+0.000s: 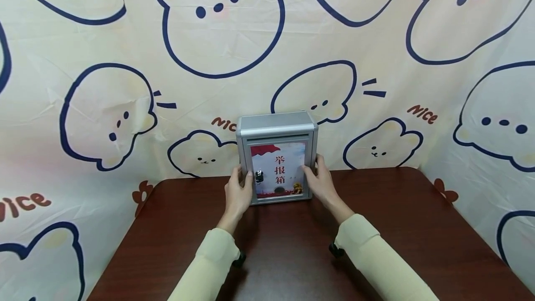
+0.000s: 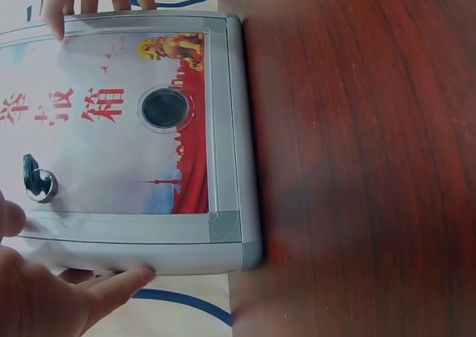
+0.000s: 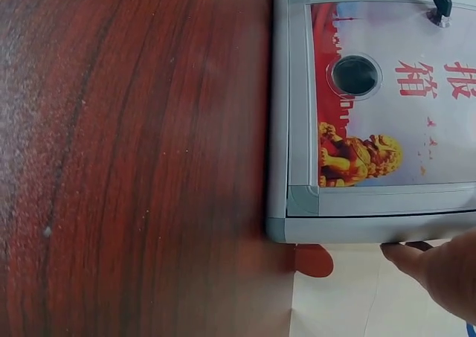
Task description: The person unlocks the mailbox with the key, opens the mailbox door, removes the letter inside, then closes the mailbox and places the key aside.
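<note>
A silver-framed metal report box [image 1: 284, 129] stands upright near the back of the table, its front panel printed with red characters, a red banner and a golden lion. My left hand [image 1: 238, 193] grips its left side, the thumb on the front frame beside the lock. On the opposite side my right hand [image 1: 321, 181] holds it, thumb over the front edge and fingers along the side wall. A key [image 2: 31, 175] sits in the lock on the panel. Low on the panel is a dark round window [image 3: 355, 76].
The brown wooden table [image 1: 288, 254] runs back to a cream cloth backdrop [image 1: 217, 101] with blue-outlined cartoon animals, close behind the box. More of this cloth hangs along both sides. Dark bands [image 1: 336, 250] show at the sleeve cuffs.
</note>
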Action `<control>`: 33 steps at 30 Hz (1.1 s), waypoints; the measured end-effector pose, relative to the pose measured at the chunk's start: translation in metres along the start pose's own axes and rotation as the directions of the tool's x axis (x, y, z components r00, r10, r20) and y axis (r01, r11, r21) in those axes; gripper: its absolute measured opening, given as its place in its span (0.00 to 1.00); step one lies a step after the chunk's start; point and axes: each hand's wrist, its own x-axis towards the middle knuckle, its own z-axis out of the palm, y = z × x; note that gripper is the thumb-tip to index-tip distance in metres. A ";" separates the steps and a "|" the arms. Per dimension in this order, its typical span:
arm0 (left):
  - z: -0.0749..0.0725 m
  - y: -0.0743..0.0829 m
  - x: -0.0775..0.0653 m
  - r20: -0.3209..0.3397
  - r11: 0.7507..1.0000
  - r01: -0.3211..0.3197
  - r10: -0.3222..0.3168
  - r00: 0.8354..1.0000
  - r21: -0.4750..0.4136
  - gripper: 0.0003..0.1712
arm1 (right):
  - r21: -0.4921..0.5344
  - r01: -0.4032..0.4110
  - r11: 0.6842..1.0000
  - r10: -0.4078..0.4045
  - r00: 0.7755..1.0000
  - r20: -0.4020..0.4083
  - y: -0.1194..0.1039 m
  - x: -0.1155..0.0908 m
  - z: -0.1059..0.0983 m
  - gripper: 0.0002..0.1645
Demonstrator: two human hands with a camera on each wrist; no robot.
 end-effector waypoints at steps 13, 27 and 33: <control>-0.012 -0.001 0.003 0.063 0.997 -0.012 0.007 0.998 0.081 0.24 | -0.044 0.001 0.999 0.001 1.000 0.030 -0.002 -0.003 -0.002 0.40; -0.037 0.008 0.018 0.164 0.978 -0.046 0.012 0.986 0.204 0.23 | -0.310 0.038 0.950 -0.041 0.999 -0.001 -0.020 -0.012 -0.015 0.34; -0.051 0.019 0.027 0.183 0.973 -0.065 0.025 0.983 0.220 0.16 | -0.617 0.066 0.784 -0.095 0.995 -0.015 -0.030 -0.024 -0.021 0.31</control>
